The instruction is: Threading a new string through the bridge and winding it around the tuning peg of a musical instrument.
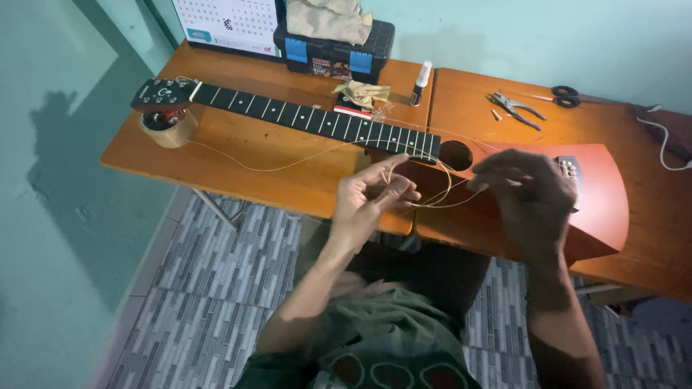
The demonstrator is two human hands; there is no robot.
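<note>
A reddish-brown acoustic guitar [598,202] lies flat across the wooden table [238,144], its black fretboard [310,119] running left to the headstock [162,94], which rests on a roll of tape [169,128]. My left hand [371,198] pinches a coil of thin golden guitar string [432,189] in front of the sound hole [455,155]. Over the guitar body, my right hand [522,194] holds the other side of the same coil. A loose string trails left across the table toward the headstock.
A black and blue toolbox [331,47] with a cloth on top stands at the back, next to a calendar [227,25]. A small bottle [420,83], a crumpled cloth [360,92], pliers [515,109], scissors [566,95] and a white cable [667,148] lie on the table. Grey tiled floor below.
</note>
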